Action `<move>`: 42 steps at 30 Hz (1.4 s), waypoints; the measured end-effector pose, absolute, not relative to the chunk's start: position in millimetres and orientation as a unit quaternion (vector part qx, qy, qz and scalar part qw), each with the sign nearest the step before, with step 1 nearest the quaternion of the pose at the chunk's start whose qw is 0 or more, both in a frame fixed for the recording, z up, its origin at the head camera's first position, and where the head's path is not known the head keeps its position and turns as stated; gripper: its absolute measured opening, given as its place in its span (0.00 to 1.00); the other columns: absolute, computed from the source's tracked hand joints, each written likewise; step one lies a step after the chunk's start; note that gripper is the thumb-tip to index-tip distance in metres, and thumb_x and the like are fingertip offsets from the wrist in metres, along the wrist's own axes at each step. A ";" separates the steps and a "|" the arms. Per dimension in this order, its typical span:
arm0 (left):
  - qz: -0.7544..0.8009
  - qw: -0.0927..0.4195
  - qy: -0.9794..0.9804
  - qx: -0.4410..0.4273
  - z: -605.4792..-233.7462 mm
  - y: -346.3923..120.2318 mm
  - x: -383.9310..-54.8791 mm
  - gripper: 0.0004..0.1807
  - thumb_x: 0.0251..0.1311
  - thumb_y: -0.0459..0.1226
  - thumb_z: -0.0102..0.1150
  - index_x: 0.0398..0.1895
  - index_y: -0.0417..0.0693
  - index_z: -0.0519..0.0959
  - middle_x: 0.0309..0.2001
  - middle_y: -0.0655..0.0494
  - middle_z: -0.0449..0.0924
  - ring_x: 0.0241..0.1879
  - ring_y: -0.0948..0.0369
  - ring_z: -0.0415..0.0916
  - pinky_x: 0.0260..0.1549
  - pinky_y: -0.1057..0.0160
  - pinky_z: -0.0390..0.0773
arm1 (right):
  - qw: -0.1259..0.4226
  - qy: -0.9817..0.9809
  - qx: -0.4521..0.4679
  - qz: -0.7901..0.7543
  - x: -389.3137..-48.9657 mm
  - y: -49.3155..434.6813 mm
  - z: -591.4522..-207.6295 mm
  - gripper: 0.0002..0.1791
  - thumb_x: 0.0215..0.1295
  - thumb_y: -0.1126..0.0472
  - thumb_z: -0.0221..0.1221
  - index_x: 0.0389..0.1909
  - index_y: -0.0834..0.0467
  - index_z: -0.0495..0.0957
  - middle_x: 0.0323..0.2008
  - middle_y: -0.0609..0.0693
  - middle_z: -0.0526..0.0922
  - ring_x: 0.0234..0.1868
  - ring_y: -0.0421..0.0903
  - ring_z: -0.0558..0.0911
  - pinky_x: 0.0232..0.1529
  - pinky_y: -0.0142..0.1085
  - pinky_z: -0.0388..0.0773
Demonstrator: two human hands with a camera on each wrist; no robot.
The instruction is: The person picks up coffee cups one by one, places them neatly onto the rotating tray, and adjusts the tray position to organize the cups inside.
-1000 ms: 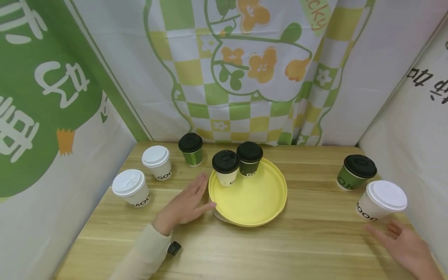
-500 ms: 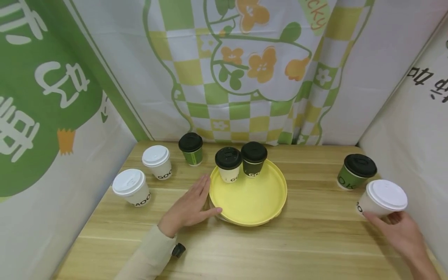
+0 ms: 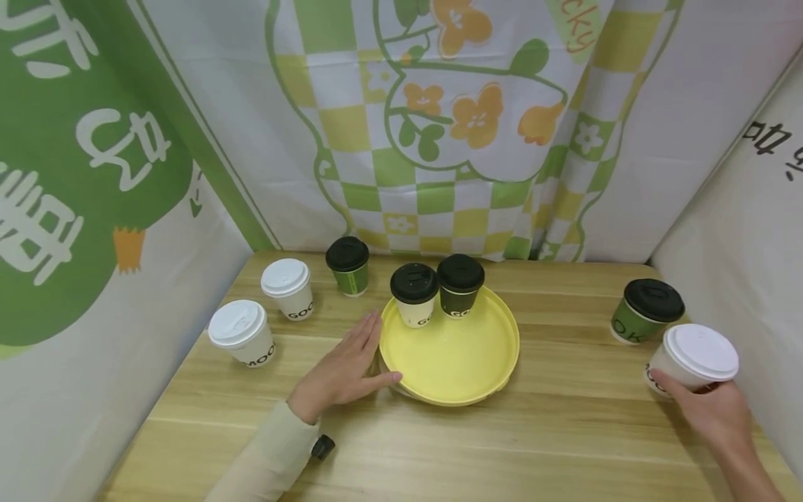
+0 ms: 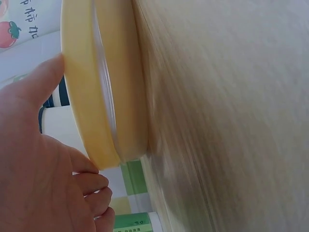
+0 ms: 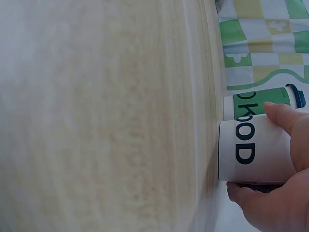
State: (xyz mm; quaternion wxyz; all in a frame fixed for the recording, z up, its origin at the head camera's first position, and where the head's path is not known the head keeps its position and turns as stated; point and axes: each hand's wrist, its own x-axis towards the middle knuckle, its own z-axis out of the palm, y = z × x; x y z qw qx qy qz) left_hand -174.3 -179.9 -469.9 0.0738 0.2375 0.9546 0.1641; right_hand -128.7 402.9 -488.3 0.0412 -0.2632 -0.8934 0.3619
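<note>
My left hand [image 3: 341,369] lies along the left side of a round yellow tray [image 3: 454,369]. Its fingers are fairly straight and its thumb touches the rim. In the left wrist view the tray [image 4: 89,96] has a second yellow layer beneath. A white cup with a black lid [image 3: 415,296] and a dark cup with a black lid [image 3: 461,286] stand upright at the tray's back left. At the far right, my right hand [image 3: 715,411] grips a white paper cup [image 3: 696,355] with a white lid, thumb and fingers on opposite sides. Its base appears at table level.
A green cup with a black lid [image 3: 646,314] stands just behind the gripped cup. On the left are two white-lidded cups, a nearer one [image 3: 245,335] and a farther one [image 3: 288,289], plus another green cup [image 3: 348,265]. Fabric walls enclose the wooden table [image 3: 502,453].
My right hand has moved up to the white cup and taken hold of it. The two cups on the tray have shifted rightward along its back, while my left hand stays at the rim.
</note>
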 end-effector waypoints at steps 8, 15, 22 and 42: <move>0.159 0.076 0.955 0.238 -465.8 -177.7 -173.9 0.61 0.71 0.70 0.49 0.86 0.36 0.39 0.87 0.39 0.33 0.87 0.46 0.35 0.85 0.46 0.48 | 0.058 -0.903 -0.237 0.353 -124.8 388.2 -479.6 0.57 0.63 0.35 0.70 0.76 0.72 0.60 0.67 0.78 0.72 0.63 0.69 0.75 0.44 0.35 0.70; 0.154 0.074 0.957 0.236 -465.5 -177.8 -173.5 0.61 0.71 0.69 0.50 0.85 0.35 0.39 0.87 0.38 0.34 0.87 0.46 0.35 0.85 0.45 0.49 | 0.062 -0.925 -0.162 0.338 -124.7 368.4 -466.3 0.53 0.63 0.35 0.71 0.74 0.69 0.65 0.62 0.76 0.78 0.57 0.66 0.79 0.39 0.33 0.69; 0.147 0.070 0.957 0.238 -465.5 -177.2 -174.2 0.61 0.71 0.69 0.51 0.85 0.34 0.40 0.87 0.37 0.35 0.87 0.45 0.37 0.85 0.45 0.49 | 0.069 -0.932 -0.112 0.337 -126.4 340.6 -453.7 0.47 0.60 0.35 0.73 0.69 0.64 0.71 0.58 0.69 0.84 0.46 0.41 0.80 0.35 0.28 0.71; 0.144 0.068 0.957 0.242 -465.0 -177.9 -173.5 0.60 0.72 0.69 0.50 0.85 0.33 0.42 0.86 0.37 0.36 0.87 0.43 0.38 0.85 0.44 0.50 | 0.044 -0.888 0.065 0.452 -154.2 220.5 -427.0 0.47 0.58 0.49 0.79 0.73 0.63 0.68 0.64 0.63 0.82 0.65 0.56 0.82 0.60 0.29 0.82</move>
